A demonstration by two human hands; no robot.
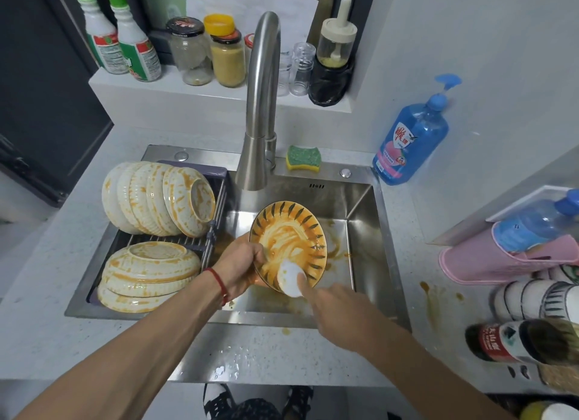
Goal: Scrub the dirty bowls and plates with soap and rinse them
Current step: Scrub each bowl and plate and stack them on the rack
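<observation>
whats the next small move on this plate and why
Probably sweep the white sponge up across the plate: the right hand presses it at the lower rim, orange sauce smears the centre, and the left hand holds the plate tilted over the sink.

The blue soap bottle (410, 137) bears a large red character "雕"; other labels are unreadable.

Open sink basin (360, 231) right of plate (288, 231); dish rack (216, 206) and faucet (260, 106) crowding left, back.
</observation>
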